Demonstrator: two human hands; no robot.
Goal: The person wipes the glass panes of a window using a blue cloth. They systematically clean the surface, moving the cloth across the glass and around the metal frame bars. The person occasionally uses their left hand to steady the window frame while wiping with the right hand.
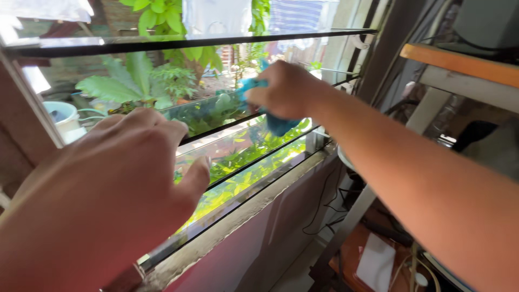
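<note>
My right hand [286, 89] is closed around a blue cloth [278, 123] and presses it against a glass louvre slat [216, 116] of a window. The cloth shows as a bunch above and below the fist. My left hand [116, 178] is close to the camera at the lower left, fingers bent, with the thumb and fingertips on the edge of a lower glass slat [243, 178]. Several tilted slats run across the window, dark along their edges.
A rough concrete sill [254, 208] runs under the slats above a pink wall. Green plants [138, 81] and hanging laundry [216, 16] show outside. A wooden shelf frame [459, 62] stands at the right, with cables and a white sheet [376, 262] below.
</note>
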